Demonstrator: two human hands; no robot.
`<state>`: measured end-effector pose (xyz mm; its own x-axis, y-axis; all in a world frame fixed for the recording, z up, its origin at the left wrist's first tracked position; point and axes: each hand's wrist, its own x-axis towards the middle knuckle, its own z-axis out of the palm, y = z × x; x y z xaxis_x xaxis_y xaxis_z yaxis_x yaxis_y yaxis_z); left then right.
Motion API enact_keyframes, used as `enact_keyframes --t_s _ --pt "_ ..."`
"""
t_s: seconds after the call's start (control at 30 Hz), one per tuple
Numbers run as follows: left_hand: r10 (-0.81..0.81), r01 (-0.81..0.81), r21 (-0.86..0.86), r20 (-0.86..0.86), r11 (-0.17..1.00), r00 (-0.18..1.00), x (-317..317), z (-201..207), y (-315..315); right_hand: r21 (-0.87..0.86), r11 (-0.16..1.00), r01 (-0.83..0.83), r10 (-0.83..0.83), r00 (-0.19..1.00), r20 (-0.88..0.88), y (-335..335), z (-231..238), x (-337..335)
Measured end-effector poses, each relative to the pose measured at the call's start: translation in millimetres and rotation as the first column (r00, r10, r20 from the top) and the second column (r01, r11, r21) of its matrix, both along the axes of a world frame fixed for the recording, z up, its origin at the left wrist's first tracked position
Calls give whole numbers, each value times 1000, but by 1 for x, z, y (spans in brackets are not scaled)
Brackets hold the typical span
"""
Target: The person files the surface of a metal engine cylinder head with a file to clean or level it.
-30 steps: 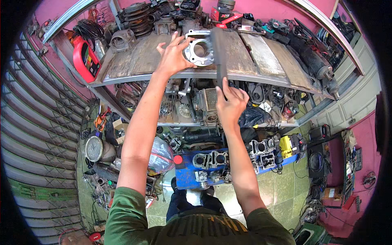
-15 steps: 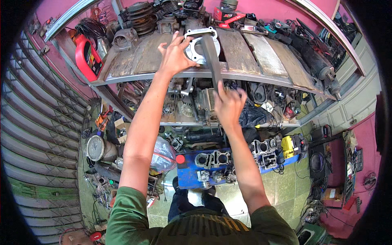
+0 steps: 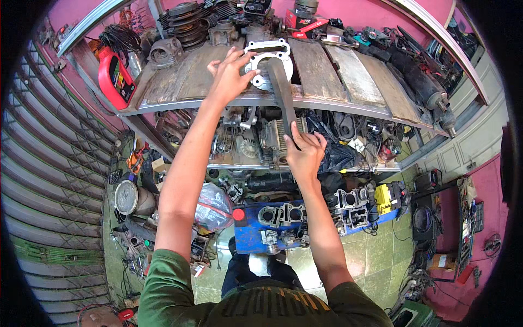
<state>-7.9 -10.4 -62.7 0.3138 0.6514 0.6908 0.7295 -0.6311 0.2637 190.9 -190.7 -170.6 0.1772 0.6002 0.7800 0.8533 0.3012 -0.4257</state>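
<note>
A silver engine cylinder block [image 3: 283, 50] with a round bore rests at the front of the upper shelf. My left hand [image 3: 230, 76] steadies its left side, thumb and fingertips on the metal and the fingers spread. In my right hand [image 3: 306, 152], below the shelf edge, is the lower end of a long flat dark bar [image 3: 281, 87], shaped like a file. Its far end lies across the block's top face and covers part of the bore.
Wooden boards [image 3: 321, 73] form the upper shelf behind a metal front edge [image 3: 218, 103]. A red oil bottle [image 3: 113, 79] stands at the left, and a dark exhaust muffler [image 3: 422, 84] lies at the right. Below me, a blue bench [image 3: 250, 231] carries several engine parts.
The bar and my right hand have come slightly toward me, and the motion blur is gone. My left thumb has shifted up along the block's edge.
</note>
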Motion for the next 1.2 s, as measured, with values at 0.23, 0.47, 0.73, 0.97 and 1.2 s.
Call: enact_keyframes --t_s 0.23,0.47,0.73,0.97,1.2 --pt "148 -144 -81 47 986 988 21 12 -3 3 1000 -19 19 1000 -16 1 0 3" --pt "120 -121 -13 259 993 958 32 14 -3 9 1000 -27 27 1000 -10 4 1 6" --pt "254 -235 -202 70 951 965 34 44 -1 1 1000 -9 9 1000 -29 3 -2 6" --pt "209 -208 -81 1 975 978 33 42 12 27 999 20 -17 996 -83 -4 0 7" --pt "182 -190 277 57 942 982 43 22 18 31 996 80 -75 989 -126 -14 0 27"
